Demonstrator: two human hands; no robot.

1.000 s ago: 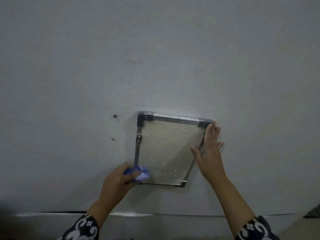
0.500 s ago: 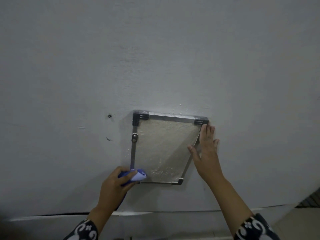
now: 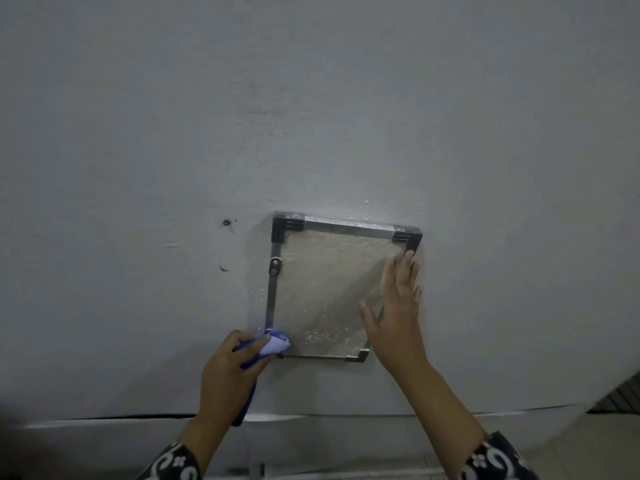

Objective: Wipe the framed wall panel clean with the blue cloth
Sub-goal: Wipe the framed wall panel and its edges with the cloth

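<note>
A framed panel [image 3: 322,282] with a metal rim and black corner pieces hangs on a grey wall; its pale surface is speckled with white droplets. My left hand [image 3: 232,368] is shut on a bunched blue cloth [image 3: 275,344], pressed against the panel's lower left corner, with a tail of cloth hanging down past my wrist. My right hand [image 3: 398,306] lies flat with fingers spread on the panel's right edge, covering part of the frame there.
The grey wall [image 3: 311,116] fills most of the view. A small screw hole [image 3: 227,222] and a dark mark [image 3: 223,268] sit left of the panel. A ledge [image 3: 104,422] runs along the wall below. Tiled floor [image 3: 609,438] shows at the lower right.
My left hand with the cloth has slid slightly left, from inside the lower left corner onto the frame's corner. My right hand has slipped a little down the right edge.
</note>
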